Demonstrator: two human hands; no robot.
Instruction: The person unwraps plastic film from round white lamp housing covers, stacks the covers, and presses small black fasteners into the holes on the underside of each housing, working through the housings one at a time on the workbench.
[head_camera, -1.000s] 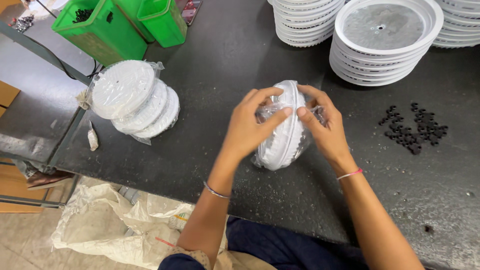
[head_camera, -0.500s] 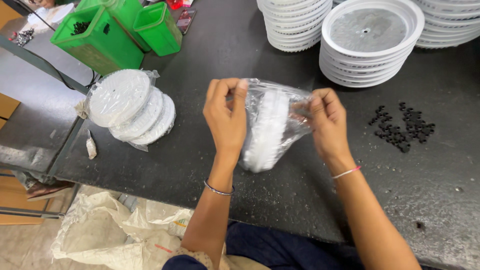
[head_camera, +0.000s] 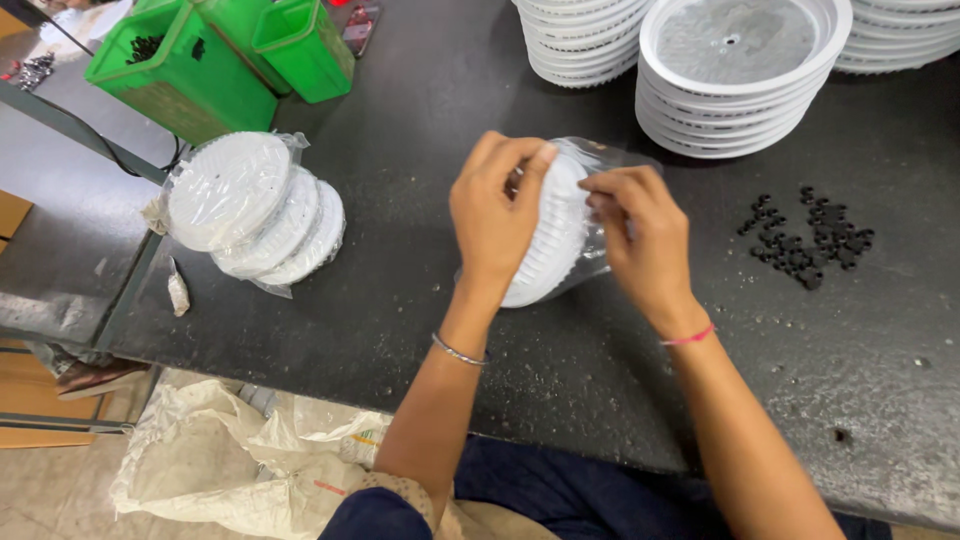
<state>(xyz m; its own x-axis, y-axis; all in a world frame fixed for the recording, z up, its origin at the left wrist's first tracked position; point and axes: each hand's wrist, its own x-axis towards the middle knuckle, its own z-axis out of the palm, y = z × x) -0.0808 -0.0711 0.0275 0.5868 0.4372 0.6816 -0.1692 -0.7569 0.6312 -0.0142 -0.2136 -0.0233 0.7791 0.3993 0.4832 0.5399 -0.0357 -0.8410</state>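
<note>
Both the left hand (head_camera: 495, 215) and the right hand (head_camera: 640, 235) pinched a clear bag of white ribbed discs (head_camera: 555, 235) just above the dark table (head_camera: 400, 300). It looked light; the plastic was probably slippery, so its top edge seemed best to grip.

Bright, even light from above, daylight-like, no hard shadows. Soft shadow under the left hand (head_camera: 497, 215) and right hand (head_camera: 645, 240) on the dark table (head_camera: 420, 330). Glare on the clear bag (head_camera: 585, 225) they hold, and on the wrapped discs (head_camera: 255, 205) (plastic shines white). White rings (head_camera: 735, 75) near blown out, detail thin. Focus sharp at centre; slight stretch at the edges, floor sack (head_camera: 215, 465) a bit soft.
</note>
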